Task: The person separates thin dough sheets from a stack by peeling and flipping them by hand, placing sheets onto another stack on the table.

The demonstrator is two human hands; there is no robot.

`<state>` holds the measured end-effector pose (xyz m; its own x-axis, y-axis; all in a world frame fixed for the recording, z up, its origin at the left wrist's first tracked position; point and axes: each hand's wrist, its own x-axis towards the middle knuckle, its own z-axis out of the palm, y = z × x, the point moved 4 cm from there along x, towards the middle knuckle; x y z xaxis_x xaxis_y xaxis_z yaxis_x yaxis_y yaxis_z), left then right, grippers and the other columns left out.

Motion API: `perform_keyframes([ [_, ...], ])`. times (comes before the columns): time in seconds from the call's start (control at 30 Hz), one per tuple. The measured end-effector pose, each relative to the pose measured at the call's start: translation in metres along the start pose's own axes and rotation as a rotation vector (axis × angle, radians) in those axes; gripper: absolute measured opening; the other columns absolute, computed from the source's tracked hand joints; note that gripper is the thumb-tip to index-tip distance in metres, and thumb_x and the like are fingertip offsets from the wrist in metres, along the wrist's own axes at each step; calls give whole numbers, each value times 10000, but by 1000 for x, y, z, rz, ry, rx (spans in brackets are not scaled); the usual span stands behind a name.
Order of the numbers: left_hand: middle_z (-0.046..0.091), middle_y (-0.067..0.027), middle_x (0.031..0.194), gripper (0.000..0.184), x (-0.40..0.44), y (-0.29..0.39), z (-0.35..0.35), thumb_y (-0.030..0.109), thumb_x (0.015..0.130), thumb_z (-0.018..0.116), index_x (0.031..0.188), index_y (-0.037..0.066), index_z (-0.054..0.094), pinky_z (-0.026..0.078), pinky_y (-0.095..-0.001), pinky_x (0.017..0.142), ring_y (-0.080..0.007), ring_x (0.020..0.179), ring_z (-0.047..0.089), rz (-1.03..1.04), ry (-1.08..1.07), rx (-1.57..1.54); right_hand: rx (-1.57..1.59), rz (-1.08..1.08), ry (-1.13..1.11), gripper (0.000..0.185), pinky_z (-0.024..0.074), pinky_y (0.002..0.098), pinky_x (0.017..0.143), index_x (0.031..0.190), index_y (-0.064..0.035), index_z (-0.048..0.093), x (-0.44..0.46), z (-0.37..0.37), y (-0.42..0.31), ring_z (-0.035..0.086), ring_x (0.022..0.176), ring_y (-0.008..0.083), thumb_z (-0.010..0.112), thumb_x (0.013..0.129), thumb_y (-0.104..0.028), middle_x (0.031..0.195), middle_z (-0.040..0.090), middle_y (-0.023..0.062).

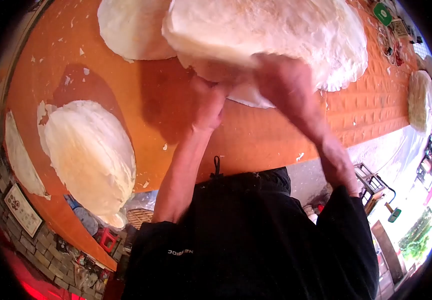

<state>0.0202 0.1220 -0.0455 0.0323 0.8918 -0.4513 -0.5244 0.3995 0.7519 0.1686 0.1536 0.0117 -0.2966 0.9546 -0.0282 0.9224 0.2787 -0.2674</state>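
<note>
A large, thick, whitish slab (266, 30) with a soft, ragged edge lies at the top of the view on an orange table (156, 125). It looks like layered fibrous wadding, though its exact kind cannot be made out. My left hand (208, 102) is at its near edge, the fingers blurred. My right hand (286, 80) lies over the same edge, further right, smeared by motion. Whether either hand grips the slab does not show. Partly under it, to the left, is a flatter whitish piece (133, 30).
An oval whitish pad (88, 150) overhangs the table's near left edge, beside a thin strip (23, 155). Small white scraps dot the tabletop. A pale bundle (421, 100) lies far right; a green round object (382, 14) and cords are at top right. A red stool (107, 240) stands below left.
</note>
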Motion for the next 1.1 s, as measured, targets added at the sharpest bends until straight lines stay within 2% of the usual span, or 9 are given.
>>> perform_keyframes([
  [0.1, 596, -46, 1040, 432, -13, -13, -22, -82, 719, 533, 1139, 12, 563, 493, -269, 781, -162, 934, 588, -50, -30, -51, 48, 108, 29, 122, 496, 376, 574, 843, -139, 674, 25, -63, 58, 654, 677, 281, 653, 798, -250, 733, 674, 64],
  [0.17, 563, -16, 1034, 467, -10, -23, -42, -48, 709, 507, 1165, 49, 528, 476, -245, 719, -144, 863, 567, 14, -87, 116, -1356, -524, 259, 76, 484, 378, 641, 878, -122, 667, 38, -117, 49, 639, 723, 240, 603, 844, -148, 760, 671, 23],
  [0.3, 552, -16, 1043, 450, -12, -29, -57, -31, 706, 499, 1151, 34, 527, 451, -249, 689, -134, 844, 538, -76, 26, 140, 64, -214, 666, 196, 559, 275, 628, 933, 45, 610, 15, -207, 26, 654, 703, 172, 665, 863, -130, 796, 665, 110],
  [0.5, 570, -12, 992, 394, -43, -27, -45, -19, 732, 531, 1122, 35, 540, 463, -255, 697, -118, 852, 543, -37, 26, 380, -287, -117, 75, 164, 529, 359, 655, 936, -68, 674, -14, -131, -21, 664, 766, 281, 554, 841, -129, 888, 676, 106],
  [0.57, 564, -3, 893, 365, -53, -55, -54, -42, 741, 508, 1101, 4, 544, 469, -250, 696, -109, 793, 546, -192, 234, -162, -157, -75, -194, 66, 504, 419, 594, 771, -68, 592, -20, -37, -26, 630, 675, 314, 528, 759, -79, 731, 624, 124],
  [0.73, 568, -67, 968, 442, -73, -68, -50, -75, 795, 496, 1227, -13, 422, 482, -273, 783, -133, 903, 564, 20, 22, 150, 152, -173, -23, 42, 486, 443, 553, 735, -75, 562, -44, 7, -42, 605, 632, 341, 585, 706, -94, 661, 582, 128],
  [0.83, 569, -54, 1070, 413, -68, -79, -56, 8, 846, 563, 1246, 33, 465, 433, -272, 896, -161, 1007, 534, -236, 37, 96, 248, -210, 10, 95, 485, 439, 564, 747, -64, 561, -52, 11, -52, 602, 639, 340, 619, 710, -128, 659, 575, 129],
  [0.93, 550, -55, 1031, 438, -86, -26, -22, -109, 784, 479, 1208, -9, 438, 483, -269, 778, -117, 937, 549, 131, -29, 364, 137, -235, -144, 290, 492, 402, 572, 829, -31, 579, -56, 30, -58, 596, 690, 300, 647, 809, -312, 714, 569, 150],
  [1.1, 540, -91, 1171, 416, -94, -27, -31, 80, 883, 423, 1295, 26, 416, 500, -306, 801, -175, 957, 575, -85, -146, -189, 278, -207, -141, 457, 482, 439, 640, 1017, -14, 545, -65, -7, -69, 583, 768, 347, 694, 766, -366, 782, 562, 179],
])
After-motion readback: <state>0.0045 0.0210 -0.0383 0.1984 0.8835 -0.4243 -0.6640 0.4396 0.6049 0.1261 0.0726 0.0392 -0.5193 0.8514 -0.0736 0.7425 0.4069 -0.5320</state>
